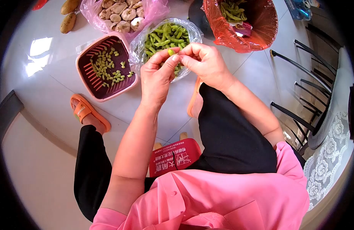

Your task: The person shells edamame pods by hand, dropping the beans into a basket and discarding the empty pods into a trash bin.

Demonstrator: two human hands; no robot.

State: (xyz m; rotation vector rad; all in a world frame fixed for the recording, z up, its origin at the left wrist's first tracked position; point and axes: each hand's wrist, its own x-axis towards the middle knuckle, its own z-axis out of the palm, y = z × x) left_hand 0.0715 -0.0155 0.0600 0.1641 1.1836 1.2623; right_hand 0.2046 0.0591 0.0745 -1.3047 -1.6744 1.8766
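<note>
A green soybean pod (pixel 171 52) is pinched between the thumb and fingers of my left hand (pixel 156 76). My right hand (pixel 209 65) is closed at the pod's other end, its thumb and fingertips meeting the left ones. Directly beneath lies a clear plastic bag (pixel 197 37) filled with green soybean pods (pixel 165 36), partly covered by my hands. To the left is a pink basket (pixel 80 73) with a dark inside, where shelled green beans (pixel 104 63) are scattered.
A pink bag (pixel 156 9) of garlic bulbs (pixel 128 14) and two potatoes (pixel 68 23) lie at the back left. At the back right stands a red-lined bin (pixel 267 27) with green pods inside. A chair's dark legs (pixel 299 73) are on the right. A red stool seat (pixel 177 155) is beneath me.
</note>
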